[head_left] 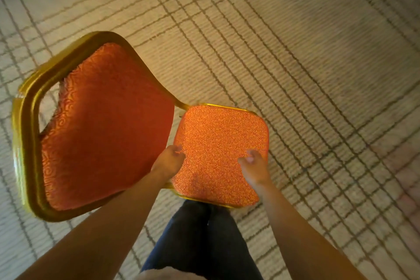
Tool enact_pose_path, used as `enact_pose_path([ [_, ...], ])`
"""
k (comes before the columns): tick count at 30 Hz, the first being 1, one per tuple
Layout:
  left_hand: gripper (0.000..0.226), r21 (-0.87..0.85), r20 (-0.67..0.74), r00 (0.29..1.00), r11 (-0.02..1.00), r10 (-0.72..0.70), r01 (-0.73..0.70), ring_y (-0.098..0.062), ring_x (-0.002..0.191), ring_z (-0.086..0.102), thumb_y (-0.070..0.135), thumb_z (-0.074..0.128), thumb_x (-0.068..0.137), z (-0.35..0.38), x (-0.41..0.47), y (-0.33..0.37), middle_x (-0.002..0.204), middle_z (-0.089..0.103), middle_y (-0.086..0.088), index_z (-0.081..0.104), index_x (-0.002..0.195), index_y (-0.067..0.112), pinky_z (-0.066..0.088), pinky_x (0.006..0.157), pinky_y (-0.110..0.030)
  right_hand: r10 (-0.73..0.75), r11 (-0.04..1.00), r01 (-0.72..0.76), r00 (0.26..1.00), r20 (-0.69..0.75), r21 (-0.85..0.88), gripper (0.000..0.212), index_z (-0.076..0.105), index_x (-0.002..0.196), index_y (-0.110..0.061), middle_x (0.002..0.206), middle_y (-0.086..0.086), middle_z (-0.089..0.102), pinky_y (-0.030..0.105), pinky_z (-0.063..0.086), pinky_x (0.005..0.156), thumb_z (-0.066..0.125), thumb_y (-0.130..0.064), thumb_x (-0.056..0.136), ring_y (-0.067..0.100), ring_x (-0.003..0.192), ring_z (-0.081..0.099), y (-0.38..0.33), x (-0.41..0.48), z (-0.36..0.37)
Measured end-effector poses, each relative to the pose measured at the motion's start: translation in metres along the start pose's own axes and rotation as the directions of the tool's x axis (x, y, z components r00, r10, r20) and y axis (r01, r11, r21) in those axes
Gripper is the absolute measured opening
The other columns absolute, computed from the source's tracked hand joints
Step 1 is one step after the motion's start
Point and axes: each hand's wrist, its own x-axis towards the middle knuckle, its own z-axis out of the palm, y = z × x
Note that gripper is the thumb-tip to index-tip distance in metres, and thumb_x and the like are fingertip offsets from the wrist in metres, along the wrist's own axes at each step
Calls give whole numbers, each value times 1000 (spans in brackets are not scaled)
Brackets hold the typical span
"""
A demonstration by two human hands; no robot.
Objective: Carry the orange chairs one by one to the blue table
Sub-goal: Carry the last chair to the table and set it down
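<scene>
Gridded carpet (306,57) all round, orange chair (141,134) right before my knees (204,225), no blue table in sight. My left hand (169,159) grips the seat (218,138) by the backrest (102,120), my right hand (252,165) its opposite edge. I'd keep it level, close, legs clear of mine.

Legs of the orange chair (218,150) hide beneath its seat (the person's feet too). Fingers of the left hand (169,161) and right hand (255,166) are blurred, their hold unreadable; forearms leave the bottom edge.
</scene>
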Motion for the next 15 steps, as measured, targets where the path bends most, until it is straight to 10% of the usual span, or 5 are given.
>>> enact_pose_path([
  [15, 46, -162, -10, 983, 970, -183, 179, -33, 116, 53, 23, 53, 94, 36, 146, -52, 122, 55, -14, 45, 135, 7, 43, 94, -38, 127, 991, -124, 989, -78, 41, 42, 49, 133, -14, 124, 8, 57, 38, 47, 86, 59, -24, 93, 21, 87, 57, 38, 116, 87],
])
